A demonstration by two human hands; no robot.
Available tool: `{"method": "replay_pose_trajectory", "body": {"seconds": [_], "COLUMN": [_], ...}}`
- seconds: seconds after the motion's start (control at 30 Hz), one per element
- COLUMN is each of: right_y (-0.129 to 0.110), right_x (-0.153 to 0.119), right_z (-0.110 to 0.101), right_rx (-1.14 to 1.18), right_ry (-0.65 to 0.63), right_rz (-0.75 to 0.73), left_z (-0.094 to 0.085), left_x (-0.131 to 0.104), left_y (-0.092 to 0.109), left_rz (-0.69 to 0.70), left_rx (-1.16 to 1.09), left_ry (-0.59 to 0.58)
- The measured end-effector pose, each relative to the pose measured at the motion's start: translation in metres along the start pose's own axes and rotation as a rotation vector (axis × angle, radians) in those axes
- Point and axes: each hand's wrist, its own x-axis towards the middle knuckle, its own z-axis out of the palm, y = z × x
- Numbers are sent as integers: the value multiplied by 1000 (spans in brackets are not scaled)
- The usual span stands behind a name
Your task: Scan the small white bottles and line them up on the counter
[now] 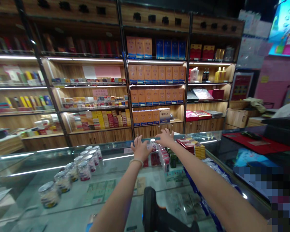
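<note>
Both arms reach across a glass counter (120, 174). My left hand (140, 149) has its fingers spread, just left of a small white-lidded jar (153, 144). On the jar's right side is my right hand (166, 138), fingers apart and curved toward it. Whether either hand touches the jar cannot be made out. Below my right hand runs a row of small pink-and-white packs (163, 156), with dark green packs (172, 159) beside it. Red and yellow boxes (193, 147) are stacked to the right. Several jars with silver lids (84, 170) stand in rows at the left.
A black scanner-like device (149, 206) stands at the near edge between my arms. Blue-and-white packets (217, 170) lie along the right side, partly behind my right forearm. A red mat (256, 143) is farther right. Shelves with orange boxes (154, 74) line the back wall.
</note>
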Motion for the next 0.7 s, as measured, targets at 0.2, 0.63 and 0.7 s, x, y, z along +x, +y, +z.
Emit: {"method": "replay_pose_trajectory", "body": {"seconds": [0.2, 0.63, 0.7], "right_y": [-5, -20, -25], "right_x": [12, 5, -2], "right_z": [5, 3, 0], "right_rx": [5, -19, -29], "right_ry": [-32, -14, -9], "right_rz": [-16, -51, -67], "left_z": [16, 8, 4], "left_x": [5, 0, -5], "left_y": [-5, -6, -9], "left_rz": [20, 49, 66], "left_rx": [-13, 2, 7], "left_ry": [-32, -45, -38]}}
